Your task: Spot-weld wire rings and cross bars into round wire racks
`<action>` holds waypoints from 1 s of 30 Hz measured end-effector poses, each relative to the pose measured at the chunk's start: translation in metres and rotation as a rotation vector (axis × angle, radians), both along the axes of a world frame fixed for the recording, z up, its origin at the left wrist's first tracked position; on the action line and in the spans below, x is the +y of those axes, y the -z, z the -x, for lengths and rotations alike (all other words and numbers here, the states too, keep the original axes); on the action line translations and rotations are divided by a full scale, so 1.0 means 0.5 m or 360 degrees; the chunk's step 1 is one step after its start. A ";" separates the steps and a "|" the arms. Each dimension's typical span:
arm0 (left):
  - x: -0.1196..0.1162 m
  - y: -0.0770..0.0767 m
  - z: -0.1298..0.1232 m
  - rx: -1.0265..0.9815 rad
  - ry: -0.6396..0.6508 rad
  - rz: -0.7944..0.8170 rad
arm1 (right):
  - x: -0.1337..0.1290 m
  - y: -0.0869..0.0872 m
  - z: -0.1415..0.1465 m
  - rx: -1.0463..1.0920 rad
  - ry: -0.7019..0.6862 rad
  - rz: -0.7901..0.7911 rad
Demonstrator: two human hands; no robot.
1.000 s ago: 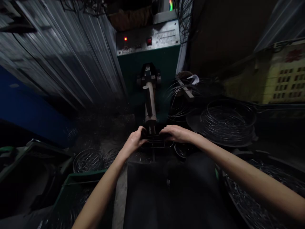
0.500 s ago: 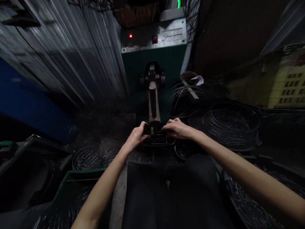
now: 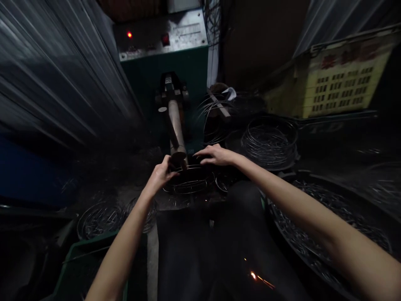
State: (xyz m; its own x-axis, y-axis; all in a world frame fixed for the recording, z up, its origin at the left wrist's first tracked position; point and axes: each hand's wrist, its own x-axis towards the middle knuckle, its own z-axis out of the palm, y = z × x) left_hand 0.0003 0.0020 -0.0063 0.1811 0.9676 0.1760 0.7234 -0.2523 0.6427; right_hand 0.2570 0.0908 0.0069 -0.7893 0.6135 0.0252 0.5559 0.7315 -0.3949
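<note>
A round wire frame (image 3: 190, 192) of thin metal rings sits under the cylindrical arm (image 3: 176, 125) of a green spot-welding machine (image 3: 134, 79). My left hand (image 3: 161, 174) is closed at the frame's left side, thumb and fingers on its wire, close to the arm's lower tip. My right hand (image 3: 217, 155) is to the right of the tip, fingers stretched out and apart, just above the frame's right side and holding nothing. Bright sparks (image 3: 253, 275) show over the dark apron (image 3: 194, 242) on my lap.
On the right a large black tub (image 3: 282, 234) holds many small metal pieces. Behind it lie a coil of wire rings (image 3: 269, 142) and a yellow crate (image 3: 341, 90). A green crate (image 3: 72, 259) stands at lower left beside more wire rings (image 3: 100, 217). Corrugated metal (image 3: 69, 62) lines the left.
My view has swung right, so the machine appears further left. My right hand has let go of the wire frame and opened. Sparks have appeared over the apron.
</note>
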 end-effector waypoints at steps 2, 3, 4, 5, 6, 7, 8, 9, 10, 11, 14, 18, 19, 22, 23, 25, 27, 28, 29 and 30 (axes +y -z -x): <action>-0.001 0.000 0.001 -0.0028 0.0020 -0.0015 | 0.007 0.016 -0.035 -0.0053 0.0192 0.0022; -0.002 0.001 0.002 -0.0049 0.0024 -0.0009 | 0.009 0.026 -0.049 -0.0126 0.0251 0.0045; -0.005 0.004 0.004 -0.0074 0.0018 0.0003 | 0.011 0.036 -0.061 -0.0206 0.0275 0.0075; -0.007 0.008 0.007 -0.0099 0.0001 0.0021 | 0.012 0.046 -0.068 -0.0268 0.0269 0.0105; -0.011 0.014 0.011 -0.0127 -0.0024 0.0039 | 0.014 0.055 -0.072 -0.0300 0.0240 0.0129; -0.014 0.021 0.016 -0.0162 -0.0055 0.0051 | 0.016 0.062 -0.072 -0.0301 0.0203 0.0142; -0.017 0.029 0.021 -0.0204 -0.0082 0.0061 | 0.018 0.066 -0.069 -0.0284 0.0167 0.0146; -0.020 0.038 0.027 -0.0251 -0.0106 0.0065 | 0.020 0.068 -0.065 -0.0264 0.0137 0.0140; -0.023 0.047 0.034 -0.0301 -0.0125 0.0068 | 0.023 0.066 -0.059 -0.0248 0.0111 0.0130; -0.025 0.056 0.040 -0.0350 -0.0137 0.0075 | 0.025 0.062 -0.053 -0.0239 0.0084 0.0118; -0.028 0.080 0.060 -0.0477 -0.0159 0.0124 | 0.027 0.041 -0.036 -0.0226 0.0011 0.0067; -0.026 0.102 0.084 -0.0600 -0.0188 0.0208 | 0.019 0.015 -0.016 -0.0188 -0.0092 -0.0013; -0.025 0.107 0.090 -0.0616 -0.0194 0.0222 | 0.016 0.012 -0.010 -0.0183 -0.0109 -0.0027; -0.024 0.120 0.102 -0.0650 -0.0208 0.0263 | 0.009 0.007 0.006 -0.0187 -0.0122 -0.0057; -0.024 0.124 0.106 -0.0663 -0.0219 0.0275 | 0.008 0.006 0.012 -0.0190 -0.0121 -0.0064; -0.024 0.131 0.110 -0.0692 -0.0238 0.0293 | 0.007 0.004 0.021 -0.0200 -0.0117 -0.0071; -0.023 0.136 0.114 -0.0709 -0.0253 0.0302 | 0.007 0.003 0.029 -0.0221 -0.0108 -0.0066; -0.022 0.138 0.115 -0.0710 -0.0258 0.0307 | 0.007 0.002 0.032 -0.0236 -0.0101 -0.0063; -0.022 0.140 0.116 -0.0708 -0.0261 0.0309 | 0.007 0.001 0.035 -0.0249 -0.0098 -0.0061; -0.021 0.142 0.117 -0.0705 -0.0260 0.0314 | 0.007 0.001 0.037 -0.0258 -0.0098 -0.0061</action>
State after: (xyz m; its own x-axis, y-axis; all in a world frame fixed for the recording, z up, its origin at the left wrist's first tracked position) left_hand -0.0585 -0.0086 -0.0773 -0.0257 0.9996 0.0128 0.3908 -0.0017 0.9205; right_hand 0.2387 0.0944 0.0063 -0.8208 0.5651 -0.0832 0.5639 0.7787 -0.2750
